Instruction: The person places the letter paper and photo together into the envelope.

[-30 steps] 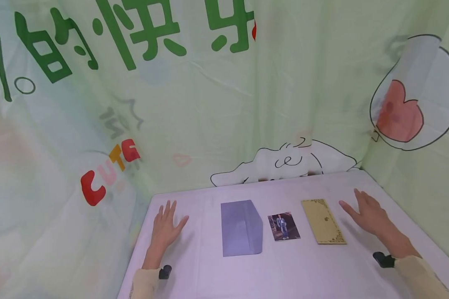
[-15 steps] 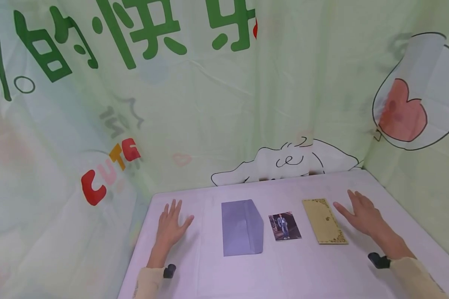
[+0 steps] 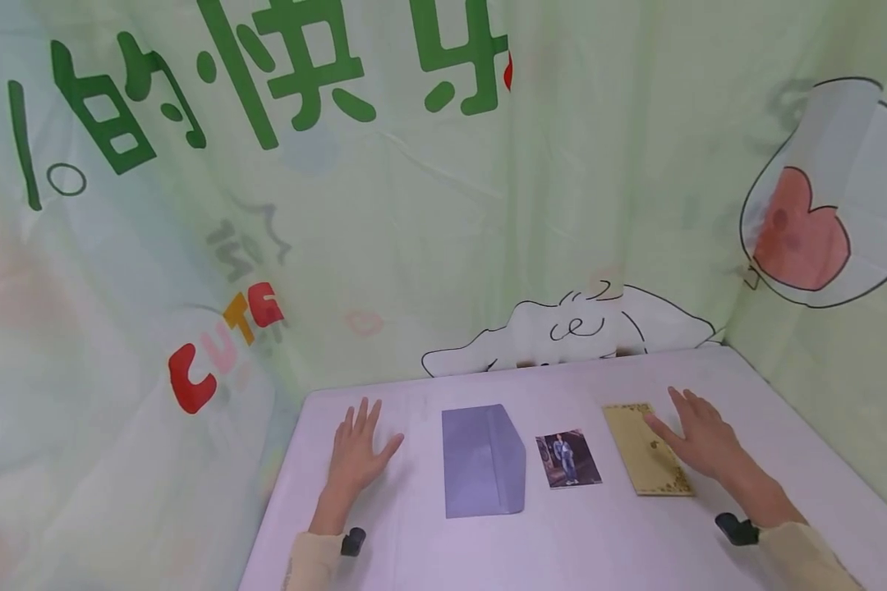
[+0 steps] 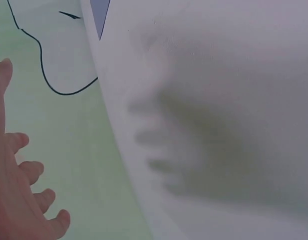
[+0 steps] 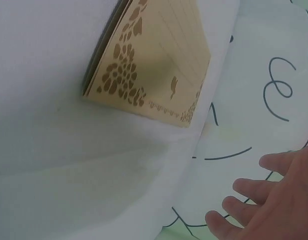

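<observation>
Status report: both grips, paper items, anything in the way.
Left grip open, empty, left of envelope. Right grip open, empty, hovering by card. Envelope, photo, card lying apart on table. Nothing seen blocking them.

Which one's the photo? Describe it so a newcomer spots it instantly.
On the pale tabletop, look between the purple envelope on the left and the gold card on the right. The photo lies there, the smallest of the three, and the only one showing a person.

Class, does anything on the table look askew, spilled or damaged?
Nothing stands out. The purple envelope, photo and tan patterned card lie apart in a row, with no visible spill or tear. In the head view, the right hand hides part of the card.
</observation>
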`<action>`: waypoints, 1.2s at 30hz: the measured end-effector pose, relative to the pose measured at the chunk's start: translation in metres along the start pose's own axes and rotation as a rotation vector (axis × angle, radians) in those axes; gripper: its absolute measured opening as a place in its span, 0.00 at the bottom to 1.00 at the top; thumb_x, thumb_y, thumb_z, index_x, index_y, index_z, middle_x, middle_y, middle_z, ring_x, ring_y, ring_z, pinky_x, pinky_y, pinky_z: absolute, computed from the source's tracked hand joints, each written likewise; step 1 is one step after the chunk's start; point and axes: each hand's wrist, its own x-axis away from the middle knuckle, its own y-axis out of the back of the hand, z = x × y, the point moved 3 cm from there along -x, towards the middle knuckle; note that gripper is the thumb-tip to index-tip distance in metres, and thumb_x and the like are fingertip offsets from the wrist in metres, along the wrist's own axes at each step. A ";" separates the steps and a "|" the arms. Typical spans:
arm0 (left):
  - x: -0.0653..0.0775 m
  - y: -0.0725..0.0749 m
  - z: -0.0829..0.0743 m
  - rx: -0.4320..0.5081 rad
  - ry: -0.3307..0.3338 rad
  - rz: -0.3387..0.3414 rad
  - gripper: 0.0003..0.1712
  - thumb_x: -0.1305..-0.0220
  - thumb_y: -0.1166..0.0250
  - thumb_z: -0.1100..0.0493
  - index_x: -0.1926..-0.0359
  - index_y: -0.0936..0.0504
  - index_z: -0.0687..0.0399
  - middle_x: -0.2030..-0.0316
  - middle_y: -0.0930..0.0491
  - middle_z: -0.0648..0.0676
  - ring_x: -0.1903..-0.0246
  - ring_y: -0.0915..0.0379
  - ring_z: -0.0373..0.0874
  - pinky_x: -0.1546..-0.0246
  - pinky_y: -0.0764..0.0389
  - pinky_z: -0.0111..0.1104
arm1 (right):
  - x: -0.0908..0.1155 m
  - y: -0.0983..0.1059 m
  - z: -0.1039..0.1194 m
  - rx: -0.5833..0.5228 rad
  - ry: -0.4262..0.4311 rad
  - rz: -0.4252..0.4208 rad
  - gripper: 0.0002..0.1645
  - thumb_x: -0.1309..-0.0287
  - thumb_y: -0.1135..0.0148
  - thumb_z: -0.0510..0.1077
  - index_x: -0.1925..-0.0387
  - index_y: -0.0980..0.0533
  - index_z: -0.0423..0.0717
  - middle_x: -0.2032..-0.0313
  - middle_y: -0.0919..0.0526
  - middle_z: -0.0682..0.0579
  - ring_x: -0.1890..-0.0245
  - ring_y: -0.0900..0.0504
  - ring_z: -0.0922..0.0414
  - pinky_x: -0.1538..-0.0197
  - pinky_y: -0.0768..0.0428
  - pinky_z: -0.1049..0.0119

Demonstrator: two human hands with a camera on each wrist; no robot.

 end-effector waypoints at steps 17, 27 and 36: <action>-0.003 -0.009 -0.027 0.026 -0.024 0.014 0.49 0.35 0.46 0.26 0.22 0.44 0.45 0.20 0.50 0.57 0.21 0.59 0.61 0.25 0.50 0.58 | -0.004 -0.017 0.026 -0.040 0.013 0.065 0.56 0.29 0.53 0.69 0.24 0.55 0.28 0.28 0.55 0.19 0.30 0.55 0.19 0.38 0.51 0.19; 0.001 -0.016 -0.040 0.045 -0.041 0.042 0.49 0.35 0.46 0.26 0.22 0.44 0.44 0.20 0.50 0.56 0.21 0.58 0.62 0.25 0.50 0.58 | -0.006 -0.034 0.046 -0.028 0.019 0.092 0.56 0.30 0.54 0.71 0.24 0.53 0.31 0.27 0.54 0.21 0.29 0.53 0.22 0.36 0.50 0.21; 0.002 -0.024 -0.049 0.027 -0.073 0.058 0.49 0.35 0.48 0.25 0.21 0.45 0.43 0.20 0.50 0.56 0.21 0.58 0.61 0.25 0.49 0.57 | -0.005 -0.046 0.064 -0.034 0.041 0.095 0.56 0.30 0.54 0.72 0.24 0.52 0.33 0.26 0.54 0.22 0.27 0.53 0.24 0.33 0.52 0.24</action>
